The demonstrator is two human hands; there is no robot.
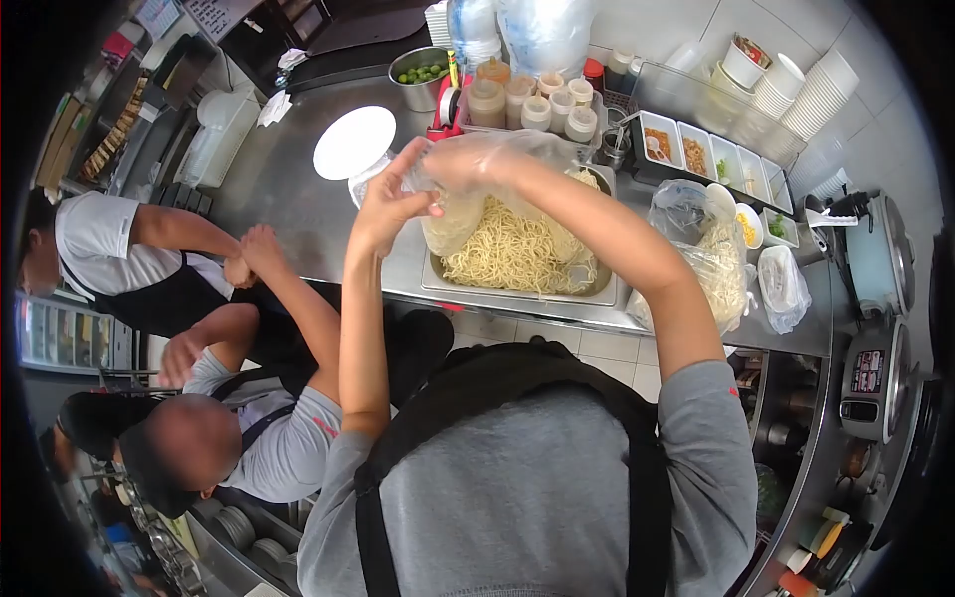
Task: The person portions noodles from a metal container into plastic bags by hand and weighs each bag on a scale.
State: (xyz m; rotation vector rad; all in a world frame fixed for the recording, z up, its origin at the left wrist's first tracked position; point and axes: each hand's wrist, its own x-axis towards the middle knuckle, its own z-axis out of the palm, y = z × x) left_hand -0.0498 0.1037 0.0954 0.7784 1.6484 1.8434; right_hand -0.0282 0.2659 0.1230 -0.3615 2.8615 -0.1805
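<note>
Noodles: pale yellow, thin, long strands in a loose tangled heap (pixel 507 247); they look soft and slightly oily, heaped in the middle, thinner toward the right wall.
Tray: shallow metal one (pixel 517 297), close to the front edge of the bench (pixel 264 189); your noodles lie in it.
Progress: a good share of noodles is out loose in the tray, so that part looks done. The strands aren't spread evenly, so levelling looks unfinished. Bag not set aside yet.
Clear bag: thin, crumpled plastic (pixel 453 224), over the tray's left and far side; can't tell how much it holds.
Left hand: yours (pixel 395 202), at the tray's far left corner, against the bag; thumb and forefinger apart, other fingers partly hidden, can't tell if they pinch the plastic.
Right hand: yours (pixel 463 165), above the tray's far edge, behind or inside the film; can't tell whether its fingers are together or apart.
Second bag: knotted-looking, noodles inside (pixel 731 284), right of the tray at the bench's front edge; that lot is not emptied.
Far side: squeeze bottles (pixel 487 102) beyond the tray, white plate (pixel 355 142) left of them.
Co-workers: two people beside the bench, on your left.
</note>
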